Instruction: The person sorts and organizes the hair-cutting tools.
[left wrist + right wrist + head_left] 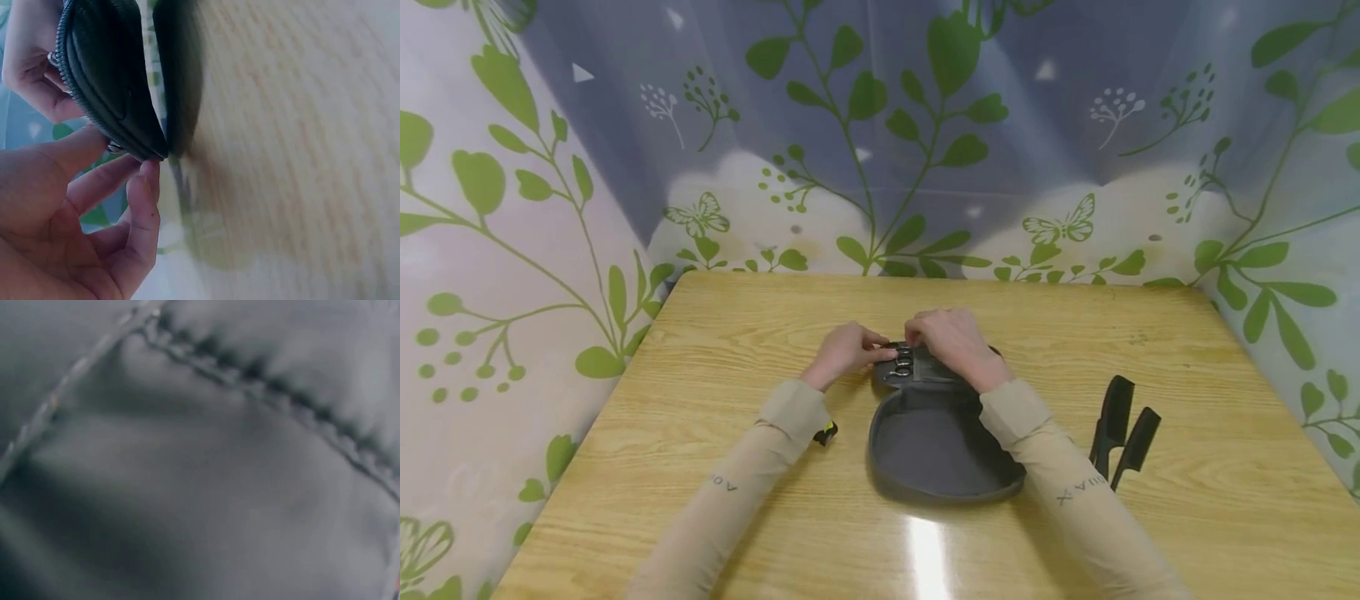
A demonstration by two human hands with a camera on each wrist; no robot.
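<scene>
A dark zip case point(943, 446) lies unfolded on the table, its deeper half nearer me. Metal finger rings of scissors point(903, 363) show along the left side of its far half. At that half's left corner, my left hand point(842, 352) pinches the edge between thumb and fingers; the left wrist view shows this grip on the zipped rim point(128, 140). Bent over the far half is my right hand point(953, 340), fingertips down beside the scissors. Whatever those fingertips may hold is hidden. Only dark stitched material point(219, 475), blurred and close, fills the right wrist view.
Black combs point(1117, 412) lie to the right of the case, partly behind my right sleeve. A small black and yellow object point(826, 432) sits beside my left forearm. The wooden table point(760, 308) ends at a leaf-patterned curtain point(880, 150).
</scene>
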